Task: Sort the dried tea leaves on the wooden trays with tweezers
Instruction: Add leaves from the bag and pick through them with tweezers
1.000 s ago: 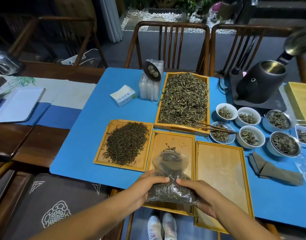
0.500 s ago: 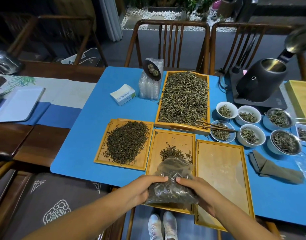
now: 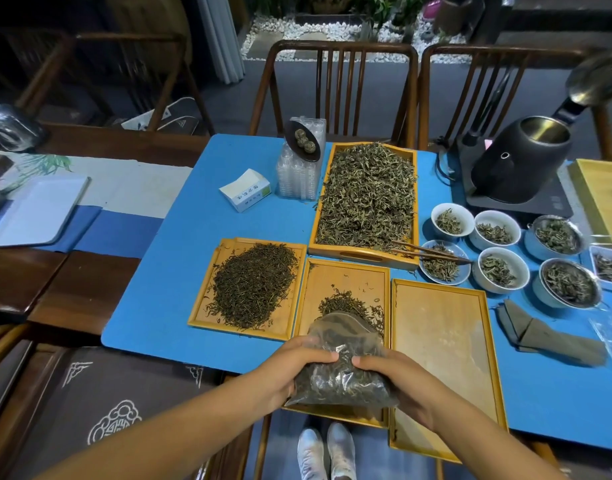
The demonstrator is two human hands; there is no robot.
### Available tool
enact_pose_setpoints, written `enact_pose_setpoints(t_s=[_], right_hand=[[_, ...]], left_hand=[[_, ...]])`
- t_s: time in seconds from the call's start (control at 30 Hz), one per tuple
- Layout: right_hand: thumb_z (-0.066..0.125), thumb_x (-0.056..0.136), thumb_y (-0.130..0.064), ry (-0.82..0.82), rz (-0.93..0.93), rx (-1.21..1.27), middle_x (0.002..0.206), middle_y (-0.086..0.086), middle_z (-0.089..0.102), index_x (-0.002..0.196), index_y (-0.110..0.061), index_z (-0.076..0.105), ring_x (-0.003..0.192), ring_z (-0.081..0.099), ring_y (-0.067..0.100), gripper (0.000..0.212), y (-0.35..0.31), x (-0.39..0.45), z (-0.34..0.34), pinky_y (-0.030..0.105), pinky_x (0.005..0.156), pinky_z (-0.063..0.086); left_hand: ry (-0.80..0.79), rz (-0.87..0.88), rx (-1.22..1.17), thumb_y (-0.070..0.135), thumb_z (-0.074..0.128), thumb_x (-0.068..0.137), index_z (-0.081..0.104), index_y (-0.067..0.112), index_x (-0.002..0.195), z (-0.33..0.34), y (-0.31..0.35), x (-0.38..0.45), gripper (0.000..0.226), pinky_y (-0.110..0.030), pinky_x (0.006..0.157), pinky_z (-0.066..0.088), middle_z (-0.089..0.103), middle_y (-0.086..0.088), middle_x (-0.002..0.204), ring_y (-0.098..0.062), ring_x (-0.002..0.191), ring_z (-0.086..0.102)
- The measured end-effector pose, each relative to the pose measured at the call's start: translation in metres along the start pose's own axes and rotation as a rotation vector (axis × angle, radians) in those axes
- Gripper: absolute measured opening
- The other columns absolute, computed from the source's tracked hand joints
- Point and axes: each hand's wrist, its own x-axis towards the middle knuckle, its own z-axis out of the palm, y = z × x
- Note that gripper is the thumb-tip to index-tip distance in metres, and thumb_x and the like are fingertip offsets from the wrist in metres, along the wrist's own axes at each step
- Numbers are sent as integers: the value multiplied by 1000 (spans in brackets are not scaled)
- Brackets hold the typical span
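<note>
Plastic tea bag [image 3: 342, 368] gripped by both hands [image 3: 346, 379] over middle tray [image 3: 346, 278]; tweezers [image 3: 432, 252] beyond.

small white box [image 3: 246, 190] | green printed characters on its side | too small to read

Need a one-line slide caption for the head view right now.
Both hands, left and right, tip a clear bag of tea onto the middle wooden tray; tweezers lie unused.

Dim room, soft overhead light on blue mat [image 3: 166, 299], dark blurry far edges, fisheye bend, glare on kettle lid [image 3: 599, 77].
</note>
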Motion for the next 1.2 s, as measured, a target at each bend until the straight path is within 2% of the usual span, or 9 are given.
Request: enact_pose_setpoints(t_s=[0.13,0.23,0.3,0.5,0.67,0.8,1.03,1.1,1.2], right_hand=[[73,73,-18,-16,-4,1,108,16,70,118,-9,59,99,67,31,47,-4,-5,1,34,79,56],[72,74,-18,-33,-27,-8,110,16,69,119,-10,60,103,65,33,47,-9,-10,2,39,88,53],[71,75,-18,-49,-48,-17,110,16,69,119,-12,60,103,65,32,46,-12,-14,3,38,87,53],[69,77,-17,-72,-90,-35,111,14,69,120,-16,61,102,66,30,43,-20,-24,6,35,80,54],[69,80,-15,-72,-124,-67,111,13,69,120,-17,60,103,65,31,41,-22,-30,4,40,90,53],[69,78,-13,-85,-155,-88,112,12,69,123,-19,57,104,65,30,47,-24,-35,3,40,88,53],[65,81,-8,-56,-195,-100,116,12,67,125,-16,55,107,63,30,46,-20,-47,-7,45,97,48],[64,82,-7,-35,-199,-92,115,12,68,124,-15,56,106,64,30,44,-17,-50,-13,43,95,49],[65,81,-8,-8,-203,-61,114,11,68,123,-15,56,104,65,29,44,-14,-56,-27,36,86,54]], left_hand=[[-21,13,20,20,82,62,59,12,95,1,4,-8,41,-31,70,57,74,-10,88,-23,85,71],[-68,35,53,23,81,64,62,6,109,5,11,-13,52,-41,87,54,70,-17,104,-31,99,66],[-83,48,64,22,80,65,62,4,113,7,15,-16,54,-43,91,51,67,-20,109,-33,103,64],[18,75,-4,17,84,54,52,11,111,15,18,-28,66,-35,70,56,71,-14,98,-28,89,70],[20,115,-14,17,84,54,53,16,111,19,18,-35,65,-32,66,55,73,-10,95,-25,88,70],[9,144,-15,15,83,55,51,17,109,22,16,-39,63,-32,66,55,72,-13,97,-28,88,70],[23,190,4,6,79,59,48,14,115,38,15,-40,64,-41,76,56,66,-22,107,-32,89,68],[10,184,21,1,78,65,47,13,116,45,15,-37,61,-43,78,55,65,-23,109,-34,90,67],[-12,169,55,4,79,60,47,13,116,59,16,-30,65,-47,84,53,64,-23,110,-36,94,66]])
